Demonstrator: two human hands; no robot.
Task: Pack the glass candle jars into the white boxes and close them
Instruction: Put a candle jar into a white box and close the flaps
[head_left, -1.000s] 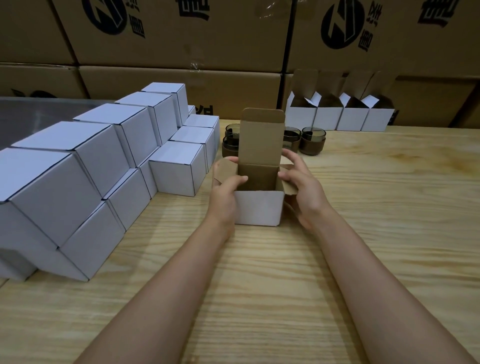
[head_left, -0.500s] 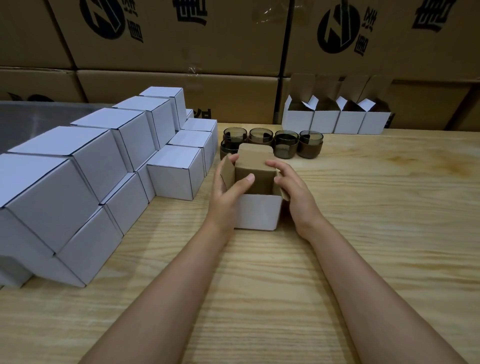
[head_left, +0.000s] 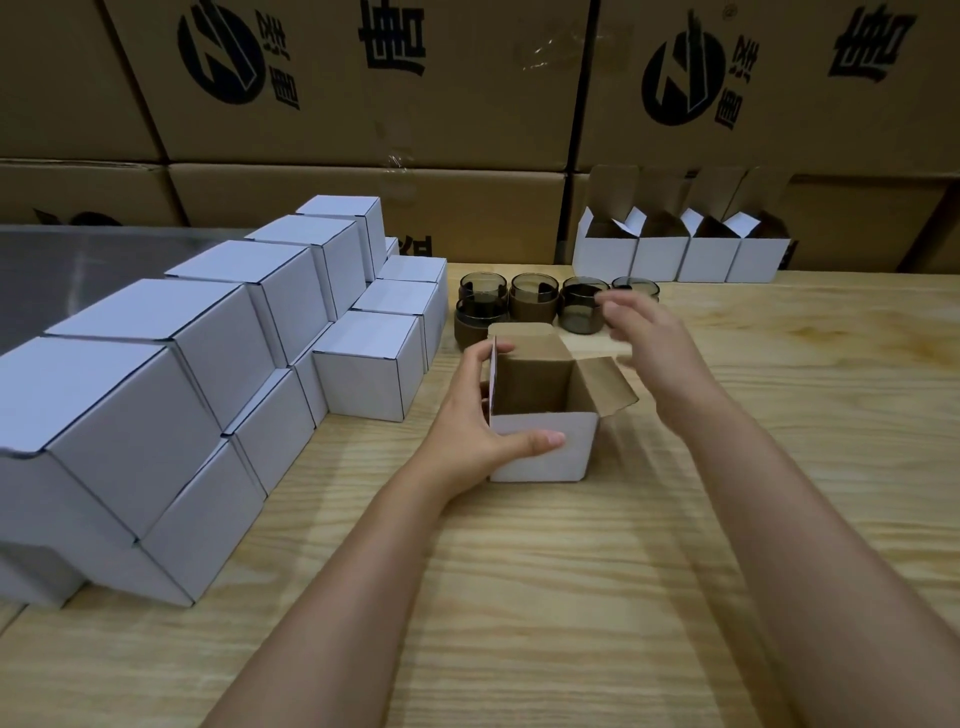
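Loading step | my left hand (head_left: 467, 431) grips box (head_left: 545, 454) | right hand (head_left: 652, 345) open near jars (head_left: 532, 301) | next: grasp one

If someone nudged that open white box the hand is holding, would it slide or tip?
Probably slide: the box is thin cardboard and looks empty, so it is likely light on the smooth table. Its square, flat base makes tipping unlikely. The open flaps would probably bend if the left hand squeezed.

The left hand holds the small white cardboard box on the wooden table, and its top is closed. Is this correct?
No. In the head view the left hand holds the small white cardboard box, but its top is open, not closed.
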